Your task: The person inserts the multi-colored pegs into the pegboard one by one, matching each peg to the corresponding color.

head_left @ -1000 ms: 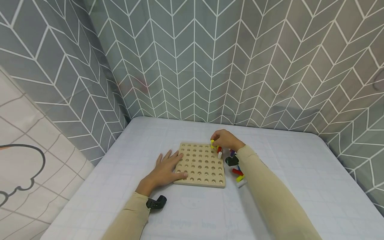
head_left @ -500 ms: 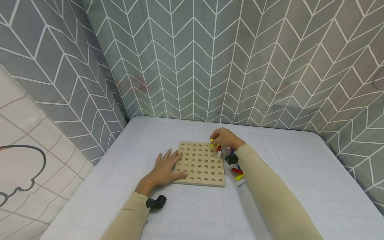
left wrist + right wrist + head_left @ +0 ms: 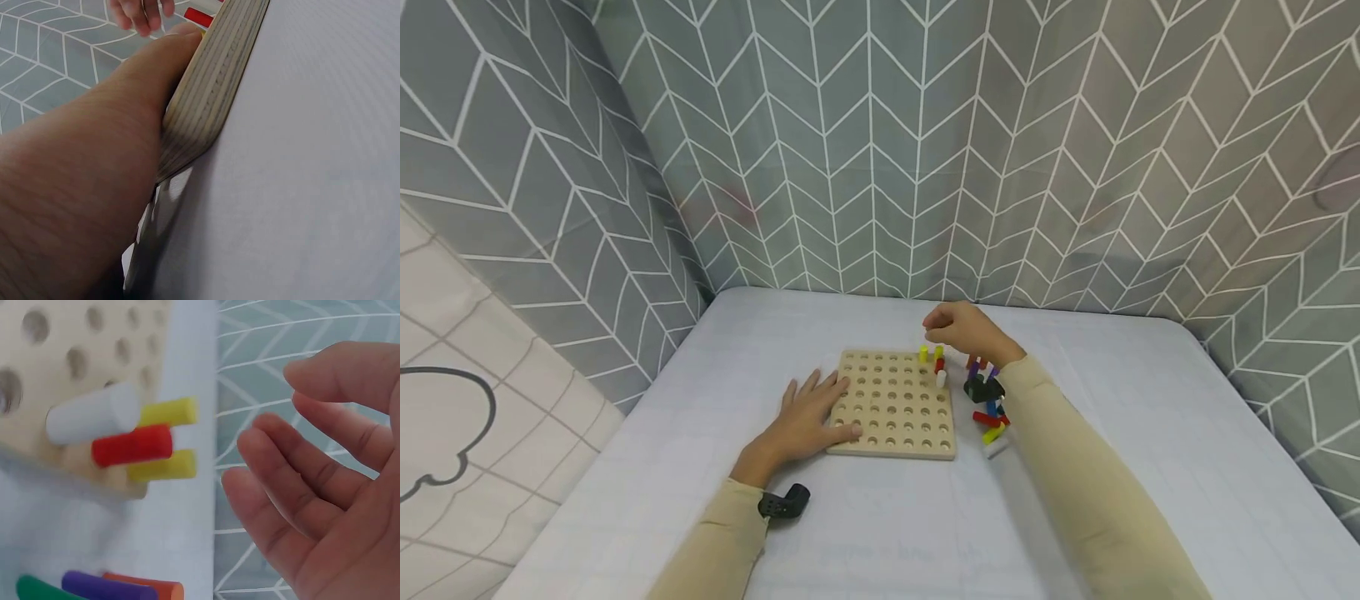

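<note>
A square wooden pegboard (image 3: 891,408) with rows of round holes lies on the table. My left hand (image 3: 808,421) rests on its left edge with the fingers spread, the thumb on the near left corner. At the far right corner stand a white peg (image 3: 94,415), a red peg (image 3: 132,445) and two yellow pegs (image 3: 923,354). My right hand (image 3: 966,329) hovers above and just beyond that corner. In the right wrist view its fingers are loosely bent, apart from the thumb, with nothing between them.
Right of the board lies a loose pile of pegs, among them a red peg (image 3: 985,418), a purple peg (image 3: 109,584) and a green peg (image 3: 44,589). The right wrist's black camera (image 3: 983,389) hangs over the pile. A patterned curtain (image 3: 895,167) rises behind the table (image 3: 865,533).
My right hand has let go of the yellow peg, which now stands in the board's far row, and has lifted away from it. The left hand has stayed on the board. The head view has shifted slightly.
</note>
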The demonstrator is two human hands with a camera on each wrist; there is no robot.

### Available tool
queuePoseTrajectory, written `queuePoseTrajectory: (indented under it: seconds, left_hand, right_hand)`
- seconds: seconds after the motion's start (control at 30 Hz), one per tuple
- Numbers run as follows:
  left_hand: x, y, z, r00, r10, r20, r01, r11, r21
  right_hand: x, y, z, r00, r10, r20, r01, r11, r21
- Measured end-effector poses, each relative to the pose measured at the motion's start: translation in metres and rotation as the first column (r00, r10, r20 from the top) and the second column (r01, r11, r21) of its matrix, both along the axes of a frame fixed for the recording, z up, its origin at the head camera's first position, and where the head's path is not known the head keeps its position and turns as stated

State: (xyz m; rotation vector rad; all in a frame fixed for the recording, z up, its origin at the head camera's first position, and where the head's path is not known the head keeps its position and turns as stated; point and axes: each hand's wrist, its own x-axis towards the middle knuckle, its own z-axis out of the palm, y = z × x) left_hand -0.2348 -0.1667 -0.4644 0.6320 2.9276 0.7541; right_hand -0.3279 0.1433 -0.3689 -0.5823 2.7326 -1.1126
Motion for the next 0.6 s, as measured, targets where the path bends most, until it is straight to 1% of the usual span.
queuePoseTrajectory:
  seconds: [0.13, 0.27, 0.33, 0.47, 0.6]
  left_hand:
    - [0.0, -0.001, 0.003, 1.0, 0.001, 0.006, -0.001, 1.0, 0.004]
    - [0.0, 0.0, 0.004, 1.0, 0.0, 0.01, 0.0, 1.0, 0.006]
    - [0.0, -0.001, 0.003, 1.0, 0.002, 0.008, -0.002, 1.0, 0.011]
    - [-0.001, -0.001, 0.002, 1.0, 0.008, 0.012, -0.008, 1.0, 0.004]
    - [-0.001, 0.0, 0.001, 1.0, -0.001, 0.011, 0.001, 1.0, -0.004]
  right_hand:
    - [0.018, 0.006, 0.004, 1.0, -0.013, 0.012, 0.015, 0.992, -0.121]
    - [0.035, 0.012, 0.001, 0.999, -0.029, 0.02, 0.033, 0.974, -0.225]
    - [0.043, 0.014, -0.001, 0.999, -0.035, 0.037, 0.043, 0.961, -0.273]
    - [0.057, 0.02, -0.008, 0.997, -0.039, 0.068, 0.059, 0.944, -0.326]
    - [0.071, 0.03, -0.017, 0.994, -0.058, 0.091, 0.086, 0.937, -0.338]
